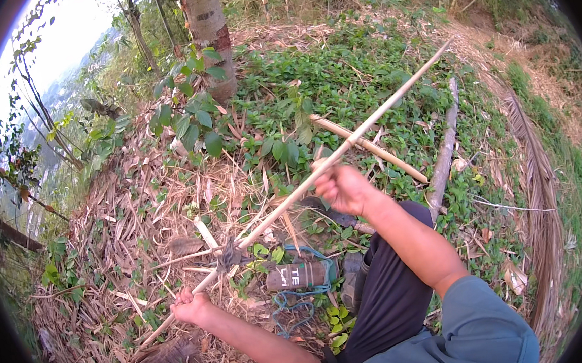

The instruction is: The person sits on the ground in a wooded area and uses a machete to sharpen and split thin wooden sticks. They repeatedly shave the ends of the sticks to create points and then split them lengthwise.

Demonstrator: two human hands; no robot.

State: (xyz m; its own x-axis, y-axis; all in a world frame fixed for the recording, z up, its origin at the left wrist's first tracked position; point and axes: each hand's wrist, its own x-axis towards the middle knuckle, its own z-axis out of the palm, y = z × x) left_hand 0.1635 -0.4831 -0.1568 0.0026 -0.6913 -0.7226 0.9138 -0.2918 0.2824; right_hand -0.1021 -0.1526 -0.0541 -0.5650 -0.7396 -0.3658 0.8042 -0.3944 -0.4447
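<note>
A long, pale bamboo pole [381, 114] slants across the view from lower left to upper right. My left hand [192, 306] is closed round its lower part, above the near end. Farther up, my right hand [343, 188] is closed with its fingertips at the pole, which rises past it well beyond the hand. Between the two hands a dark, ragged binding or clump [230, 255] sits on the pole, and a thin stick juts out to the left there. Below the pole lies a dark cylindrical container [299, 275] with white markings and a blue cord [293, 306].
My bent leg and shoe [354, 281] are beside the container. A cut bamboo piece [373, 150] and a grey log [445, 147] lie on the green ground plants to the right. A dry palm frond [536, 178] lies farther right. A tree trunk [212, 42] stands ahead; a wood chunk [172, 360] rests near left.
</note>
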